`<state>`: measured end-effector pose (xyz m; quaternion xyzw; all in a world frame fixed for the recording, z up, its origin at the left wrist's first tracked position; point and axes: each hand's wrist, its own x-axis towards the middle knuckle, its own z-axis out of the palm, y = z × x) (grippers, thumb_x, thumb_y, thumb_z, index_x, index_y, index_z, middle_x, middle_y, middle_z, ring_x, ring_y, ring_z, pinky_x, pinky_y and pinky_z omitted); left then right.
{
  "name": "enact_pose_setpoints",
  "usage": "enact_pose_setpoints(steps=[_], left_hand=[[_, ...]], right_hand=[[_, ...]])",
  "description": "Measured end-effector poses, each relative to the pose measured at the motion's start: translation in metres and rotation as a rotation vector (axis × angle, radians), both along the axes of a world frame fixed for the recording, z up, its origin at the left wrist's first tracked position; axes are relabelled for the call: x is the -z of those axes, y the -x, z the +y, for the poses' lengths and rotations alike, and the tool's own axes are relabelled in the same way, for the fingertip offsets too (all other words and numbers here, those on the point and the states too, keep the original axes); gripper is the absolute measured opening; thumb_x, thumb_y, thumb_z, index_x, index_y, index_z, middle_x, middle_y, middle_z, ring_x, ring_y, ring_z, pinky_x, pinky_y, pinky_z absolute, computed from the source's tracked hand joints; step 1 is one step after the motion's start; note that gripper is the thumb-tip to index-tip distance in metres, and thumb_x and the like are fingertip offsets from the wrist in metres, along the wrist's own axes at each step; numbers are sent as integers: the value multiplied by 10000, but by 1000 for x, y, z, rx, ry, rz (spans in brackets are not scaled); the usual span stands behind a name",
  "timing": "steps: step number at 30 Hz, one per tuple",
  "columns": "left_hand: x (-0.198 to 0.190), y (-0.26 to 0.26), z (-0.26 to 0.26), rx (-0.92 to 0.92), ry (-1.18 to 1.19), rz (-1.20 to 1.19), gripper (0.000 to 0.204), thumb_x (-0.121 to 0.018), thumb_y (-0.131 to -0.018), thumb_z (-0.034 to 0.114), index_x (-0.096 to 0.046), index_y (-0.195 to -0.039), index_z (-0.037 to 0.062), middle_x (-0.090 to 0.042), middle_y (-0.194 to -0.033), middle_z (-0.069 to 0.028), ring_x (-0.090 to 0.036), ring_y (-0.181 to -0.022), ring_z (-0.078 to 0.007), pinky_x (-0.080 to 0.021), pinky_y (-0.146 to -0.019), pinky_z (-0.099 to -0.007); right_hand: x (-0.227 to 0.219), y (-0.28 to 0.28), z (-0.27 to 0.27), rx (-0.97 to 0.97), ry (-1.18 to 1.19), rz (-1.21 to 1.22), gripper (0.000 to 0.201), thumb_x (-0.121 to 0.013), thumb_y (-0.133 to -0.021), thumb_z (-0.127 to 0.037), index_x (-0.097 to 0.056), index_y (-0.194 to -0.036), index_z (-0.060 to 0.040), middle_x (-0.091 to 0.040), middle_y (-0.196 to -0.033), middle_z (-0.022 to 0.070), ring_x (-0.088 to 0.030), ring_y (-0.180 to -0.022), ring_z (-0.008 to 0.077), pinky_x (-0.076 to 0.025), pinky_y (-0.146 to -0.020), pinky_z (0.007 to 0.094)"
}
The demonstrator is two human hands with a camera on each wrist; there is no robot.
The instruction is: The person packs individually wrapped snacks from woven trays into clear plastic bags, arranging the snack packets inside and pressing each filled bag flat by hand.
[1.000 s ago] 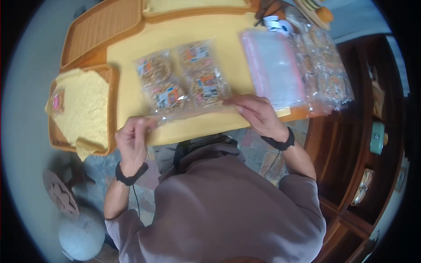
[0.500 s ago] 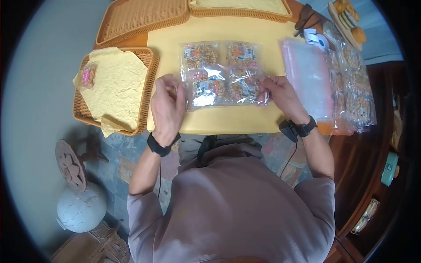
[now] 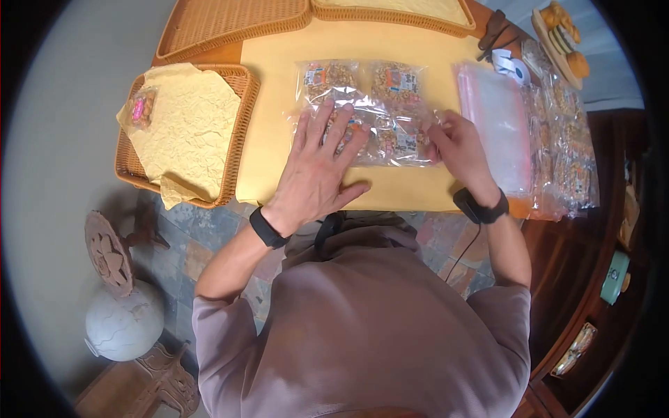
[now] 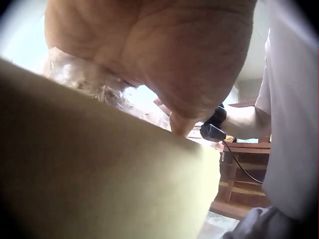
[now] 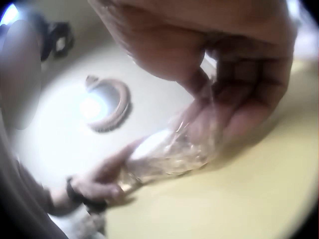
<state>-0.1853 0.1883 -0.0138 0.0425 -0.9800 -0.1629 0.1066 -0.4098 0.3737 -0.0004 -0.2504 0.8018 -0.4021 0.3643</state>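
A clear plastic bag (image 3: 366, 104) lies flat on the yellow table covering, holding several small packets of a nut-like or puffed-grain snack with printed labels. My left hand (image 3: 317, 164) rests on the bag's near left part with fingers spread straight, hiding some of the packet below. At the bag's right edge, my right hand (image 3: 458, 148) pinches the plastic between thumb and curled fingers. In the right wrist view the film of the bag (image 5: 174, 149) stretches from those fingers towards the left hand (image 5: 102, 186).
Left stands a wicker tray (image 3: 245, 104) lined with crumpled yellow paper, a small snack packet (image 3: 143, 108) on it. A stack of flat clear bags (image 3: 491, 132) lies at right, beside filled bags (image 3: 568, 146). A white tape roll (image 3: 516, 71) sits behind; more wicker trays (image 3: 237, 28) line the back.
The bag was held up between both hands, then lowered onto the table. My left hand let go of its left side and moved right onto its top; the right hand still pinches the right edge.
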Motion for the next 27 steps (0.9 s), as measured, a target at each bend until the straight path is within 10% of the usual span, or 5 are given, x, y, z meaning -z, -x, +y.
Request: enact_pose_setpoints(steps=[4,6,9,27], left_hand=[[-3,0,2,-2,11,4,820,-744,-867,496,-450,-1523,102,-325,-1615,-222,-212,-1530,-470,-213,-1222,-643],[-5,3,4,-11,39,-18,829,-744,-862,506,-451,-1521,99,-333,-1609,-225,-222,-1527,-467,-214,-1220,-645],[-17,11,5,-65,47,-45,865,-736,-851,546,-451,-1520,78,-363,-1590,-232,-245,-1521,-461,-211,-1220,-646],[2,47,-13,-162,62,88,1092,-734,-716,678,-469,-1463,-72,-410,-1547,-295,-272,-1516,-431,-153,-1237,-617]], right_hand=[[-36,-40,-9,-103,85,882,489,-721,-942,-206,-540,-1312,57,-661,-1211,228,-668,-1143,321,-533,-964,432],[-43,-54,-17,-411,191,1106,775,-742,-904,-298,-394,-1483,82,-398,-1564,268,-370,-1474,414,-330,-1192,531],[-29,-58,-33,-575,68,1108,907,-728,-895,-393,-317,-1533,103,-227,-1662,265,-161,-1563,432,-170,-1259,554],[9,13,-83,-770,42,1158,916,-635,-951,-364,-162,-1589,93,-150,-1682,291,-107,-1574,448,-65,-1262,584]])
